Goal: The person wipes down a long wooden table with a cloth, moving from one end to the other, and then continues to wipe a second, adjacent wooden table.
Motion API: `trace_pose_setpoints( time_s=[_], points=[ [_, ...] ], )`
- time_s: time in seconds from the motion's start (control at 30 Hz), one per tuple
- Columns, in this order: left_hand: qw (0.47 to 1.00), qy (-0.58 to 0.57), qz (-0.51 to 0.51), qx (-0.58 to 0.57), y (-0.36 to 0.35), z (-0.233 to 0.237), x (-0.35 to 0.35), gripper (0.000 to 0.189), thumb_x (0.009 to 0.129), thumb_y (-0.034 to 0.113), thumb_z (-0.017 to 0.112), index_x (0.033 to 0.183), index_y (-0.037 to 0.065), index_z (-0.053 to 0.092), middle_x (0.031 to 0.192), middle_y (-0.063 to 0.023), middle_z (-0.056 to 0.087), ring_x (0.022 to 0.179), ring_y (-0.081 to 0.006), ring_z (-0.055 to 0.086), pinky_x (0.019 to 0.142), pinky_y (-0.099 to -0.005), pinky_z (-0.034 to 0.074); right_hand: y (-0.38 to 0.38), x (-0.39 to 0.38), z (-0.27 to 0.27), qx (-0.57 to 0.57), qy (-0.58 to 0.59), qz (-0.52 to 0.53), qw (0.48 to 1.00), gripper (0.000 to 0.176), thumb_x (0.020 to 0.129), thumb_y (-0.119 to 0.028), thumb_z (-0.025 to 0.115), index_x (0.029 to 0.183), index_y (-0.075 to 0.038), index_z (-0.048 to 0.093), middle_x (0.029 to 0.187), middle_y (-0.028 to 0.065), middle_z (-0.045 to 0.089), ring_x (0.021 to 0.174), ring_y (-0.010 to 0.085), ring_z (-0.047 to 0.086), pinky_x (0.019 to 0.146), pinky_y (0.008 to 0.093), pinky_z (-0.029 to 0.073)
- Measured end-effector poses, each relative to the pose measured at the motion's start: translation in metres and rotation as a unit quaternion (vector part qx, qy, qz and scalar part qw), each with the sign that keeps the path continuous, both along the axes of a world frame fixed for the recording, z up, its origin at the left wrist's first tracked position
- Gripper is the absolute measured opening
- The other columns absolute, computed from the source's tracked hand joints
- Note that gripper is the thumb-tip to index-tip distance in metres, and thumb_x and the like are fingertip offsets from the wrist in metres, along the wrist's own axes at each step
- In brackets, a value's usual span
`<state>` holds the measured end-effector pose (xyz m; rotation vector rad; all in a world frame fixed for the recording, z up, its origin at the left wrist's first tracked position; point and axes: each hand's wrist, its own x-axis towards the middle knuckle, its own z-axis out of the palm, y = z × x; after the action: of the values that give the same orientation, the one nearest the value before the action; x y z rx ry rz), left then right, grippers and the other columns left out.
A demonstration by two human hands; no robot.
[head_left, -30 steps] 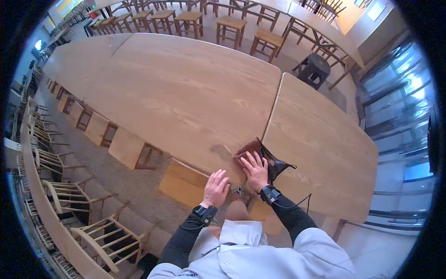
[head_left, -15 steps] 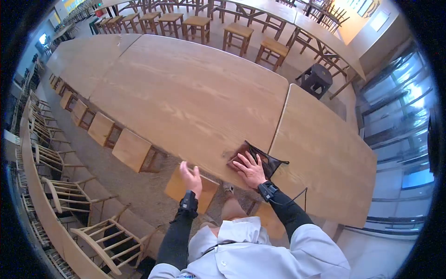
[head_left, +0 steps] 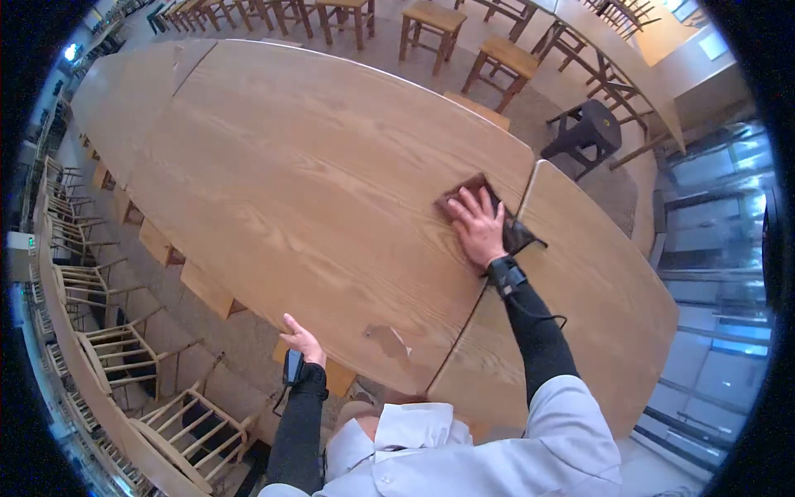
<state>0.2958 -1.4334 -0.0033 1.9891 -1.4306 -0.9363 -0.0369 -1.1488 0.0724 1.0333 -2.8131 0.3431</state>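
Note:
A brown and black cloth lies on the wooden table, near the seam between two table sections. My right hand presses down on this cloth, palm flat and fingers spread. Part of the cloth is hidden under the hand, and a dark corner sticks out to the right across the seam. My left hand is at the table's near edge, fingers stretched out, with nothing in it. Between the hands and closer to me, a lighter patch shows on the tabletop.
Wooden stools stand in a row past the far edge, with a dark plastic stool at far right. More stools are tucked along the near edge. Wooden chairs line the left side, and a window wall is at right.
My right hand has slid the cloth away from me, toward the far side of the table. My left hand has moved slightly left and down in view.

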Motion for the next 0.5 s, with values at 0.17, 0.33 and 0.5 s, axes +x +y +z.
trace_pose_setpoints(
  time_s=[0.17, 0.33, 0.5],
  points=[
    [0.996, -0.093, -0.007, -0.013, 0.002, 0.007, 0.001, 0.072, 0.094, 0.053, 0.052, 0.116, -0.016, 0.050, 0.109, -0.0335, 0.061, 0.098, -0.0410, 0.063, 0.083, -0.0441, 0.053, 0.009, -0.122, -0.026, 0.035, 0.032, -0.089, 0.995, 0.044, 0.092, -0.038, 0.055, 0.136, -0.033, 0.049, 0.151, -0.0026, 0.036, 0.141, 0.0332, 0.027, 0.105, 0.0721, 0.021],
    [0.994, -0.080, -0.023, -0.067, -0.002, -0.014, 0.024, 0.067, 0.095, 0.051, 0.052, 0.111, -0.014, 0.054, 0.101, -0.0329, 0.063, 0.093, -0.0407, 0.064, 0.079, -0.0443, 0.053, 0.024, -0.205, -0.042, 0.047, 0.040, -0.159, 0.985, 0.044, 0.095, -0.046, 0.049, 0.137, -0.036, 0.047, 0.151, -0.0019, 0.036, 0.141, 0.0281, 0.028, 0.106, 0.0674, 0.024],
    [0.994, -0.103, -0.013, -0.041, 0.003, 0.001, 0.018, 0.066, 0.096, 0.050, 0.052, 0.112, -0.015, 0.054, 0.104, -0.0331, 0.062, 0.095, -0.0404, 0.063, 0.081, -0.0440, 0.052, 0.034, -0.237, -0.050, 0.040, 0.009, -0.201, 0.979, 0.045, 0.096, -0.046, 0.045, 0.139, -0.037, 0.045, 0.147, -0.0026, 0.041, 0.136, 0.0228, 0.037, 0.105, 0.0583, 0.030]
  ],
)
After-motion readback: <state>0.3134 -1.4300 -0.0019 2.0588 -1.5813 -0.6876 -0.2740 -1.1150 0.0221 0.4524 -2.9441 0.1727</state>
